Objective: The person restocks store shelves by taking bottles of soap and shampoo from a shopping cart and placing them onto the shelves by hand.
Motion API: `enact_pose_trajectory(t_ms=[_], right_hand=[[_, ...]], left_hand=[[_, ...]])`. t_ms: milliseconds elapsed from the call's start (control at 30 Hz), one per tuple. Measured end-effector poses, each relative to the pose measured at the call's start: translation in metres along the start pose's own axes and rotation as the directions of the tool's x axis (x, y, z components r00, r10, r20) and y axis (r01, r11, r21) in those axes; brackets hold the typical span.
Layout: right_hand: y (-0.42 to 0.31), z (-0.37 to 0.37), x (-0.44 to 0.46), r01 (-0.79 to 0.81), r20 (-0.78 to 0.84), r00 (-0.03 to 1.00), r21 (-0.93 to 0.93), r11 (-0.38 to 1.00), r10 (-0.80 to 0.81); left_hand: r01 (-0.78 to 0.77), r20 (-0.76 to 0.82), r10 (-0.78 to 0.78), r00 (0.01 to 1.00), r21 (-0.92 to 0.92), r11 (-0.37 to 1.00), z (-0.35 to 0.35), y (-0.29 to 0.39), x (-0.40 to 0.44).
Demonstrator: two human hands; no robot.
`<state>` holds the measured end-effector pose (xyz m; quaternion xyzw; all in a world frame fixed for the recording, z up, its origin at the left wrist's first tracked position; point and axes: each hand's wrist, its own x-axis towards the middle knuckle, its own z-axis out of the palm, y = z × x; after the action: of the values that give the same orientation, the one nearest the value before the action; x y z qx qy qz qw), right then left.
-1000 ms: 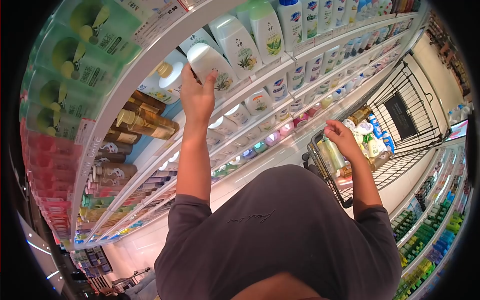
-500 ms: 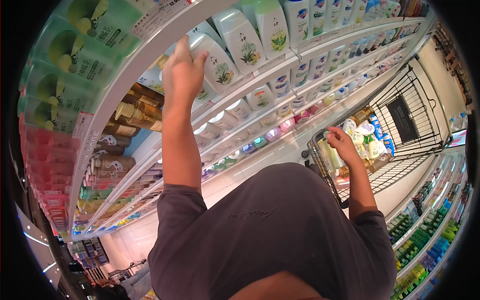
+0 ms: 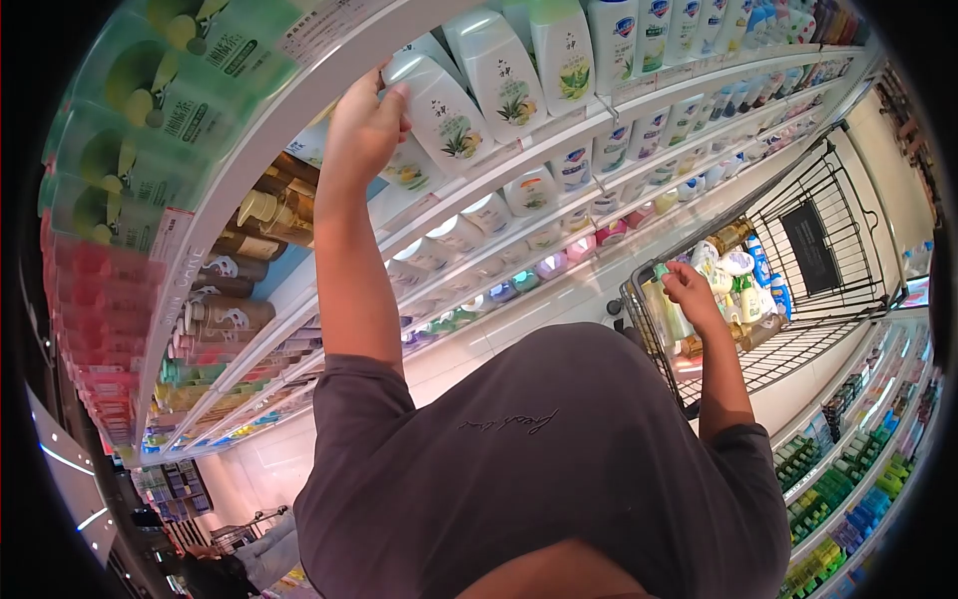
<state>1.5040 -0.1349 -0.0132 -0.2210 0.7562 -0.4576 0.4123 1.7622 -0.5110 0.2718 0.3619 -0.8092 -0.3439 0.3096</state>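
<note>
My left hand (image 3: 367,125) reaches into the upper shelf, its fingers closed around the upper part of a white body wash bottle (image 3: 407,168). That bottle is mostly behind my hand, and only its lower front with a fruit picture shows. Touching or nearly touching my thumb is another white body wash bottle (image 3: 444,115), upright in the same row. Out to the right, my right hand (image 3: 691,293) is closed at the near end of the shopping cart. A small green cap (image 3: 661,271) shows at its fingertips, above a pale see-through bottle (image 3: 676,317).
The cart (image 3: 810,245) holds several bottles and packs. More body wash bottles (image 3: 564,55) line the shelf to the right. Brown pump bottles (image 3: 269,215) and green packs (image 3: 130,130) stand to the left. Another shelf unit (image 3: 848,449) borders the aisle, and a person (image 3: 264,559) is behind.
The view has shifted slightly. My left hand has moved a little down and left against the front bottle, uncovering more of it. My right hand stays by the cart.
</note>
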Motion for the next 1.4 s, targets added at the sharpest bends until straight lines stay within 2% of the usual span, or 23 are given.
enact_pose_trajectory(t_ms=[267,333,400,533,567,600,667,800,833,900,933,967,1033,1067,1100,1167,1233,1333,1400], right_hand=[[0.026,-0.003,0.004,-0.051,-0.016,0.999,-0.070,0.996,0.050],[0.037,-0.005,0.003,-0.065,-0.039,0.997,-0.094,0.993,0.062],[0.054,-0.008,0.005,-0.082,-0.062,0.995,-0.115,0.990,0.075],[0.083,-0.013,0.003,-0.116,-0.137,0.987,-0.197,0.974,0.090],[0.095,-0.015,0.003,-0.141,-0.163,0.981,-0.208,0.968,0.108],[0.113,-0.020,0.007,-0.109,-0.176,0.983,-0.309,0.945,0.056],[0.135,-0.024,0.003,-0.134,-0.190,0.979,-0.346,0.928,0.071],[0.142,-0.026,-0.019,-0.331,-0.227,0.942,-0.481,0.812,0.249],[0.146,-0.025,-0.022,-0.339,-0.248,0.937,-0.485,0.806,0.245],[0.153,-0.025,-0.023,-0.382,-0.246,0.921,-0.417,0.825,0.302],[0.157,-0.027,-0.022,-0.415,-0.237,0.907,-0.355,0.838,0.348],[0.164,-0.030,-0.018,-0.419,-0.239,0.905,-0.351,0.837,0.352],[0.184,-0.034,-0.006,-0.452,-0.256,0.888,-0.332,0.828,0.382],[0.187,-0.039,-0.001,-0.454,-0.254,0.887,-0.330,0.827,0.385],[0.190,-0.043,0.006,-0.489,-0.293,0.866,-0.332,0.806,0.405],[0.199,-0.049,0.021,-0.523,-0.321,0.845,-0.330,0.786,0.427],[0.218,-0.055,0.042,-0.546,-0.535,0.782,-0.337,0.767,0.321],[0.211,-0.077,0.070,-0.587,-0.500,0.763,-0.268,0.764,0.411],[0.199,-0.084,0.084,-0.608,-0.529,0.733,-0.227,0.761,0.428]], left_hand=[[0.037,0.046,-0.037,0.998,0.007,0.999,-0.005,0.000,0.005],[0.107,0.052,-0.111,0.992,0.076,0.991,-0.004,0.005,0.005],[0.102,0.049,-0.105,0.993,0.065,0.993,-0.003,0.003,0.005],[0.051,0.006,-0.051,0.999,0.064,0.997,0.001,-0.003,0.002],[0.058,-0.007,-0.057,0.998,0.117,0.992,0.002,0.000,0.000],[0.066,-0.013,-0.065,0.998,0.170,0.983,0.003,0.001,-0.003],[-0.061,-0.094,0.067,0.993,0.072,0.996,0.009,-0.011,-0.010],[-0.094,-0.276,0.138,0.951,0.168,0.981,0.028,0.000,-0.049],[-0.098,-0.263,0.140,0.955,0.167,0.981,0.033,-0.004,-0.061],[-0.279,-0.271,0.296,0.916,0.099,0.955,0.052,-0.020,-0.085],[-0.350,-0.234,0.344,0.909,0.015,0.937,0.064,-0.031,-0.096],[-0.353,-0.143,0.343,0.928,-0.049,0.934,0.074,-0.044,-0.108],[-0.187,0.043,0.192,0.981,-0.095,0.978,0.103,-0.058,-0.132],[-0.154,0.168,0.148,0.975,0.018,0.988,0.114,-0.068,-0.141],[-0.121,0.239,0.098,0.966,0.084,0.989,0.129,-0.085,-0.153],[0.128,0.427,-0.150,0.892,0.082,0.988,0.151,-0.094,-0.173],[0.288,0.494,-0.284,0.822,0.070,0.955,0.169,-0.120,-0.197],[0.371,0.578,-0.451,0.680,0.258,0.892,0.179,-0.153,-0.226],[0.358,0.583,-0.492,0.646,0.338,0.870,0.177,-0.164,-0.242]])
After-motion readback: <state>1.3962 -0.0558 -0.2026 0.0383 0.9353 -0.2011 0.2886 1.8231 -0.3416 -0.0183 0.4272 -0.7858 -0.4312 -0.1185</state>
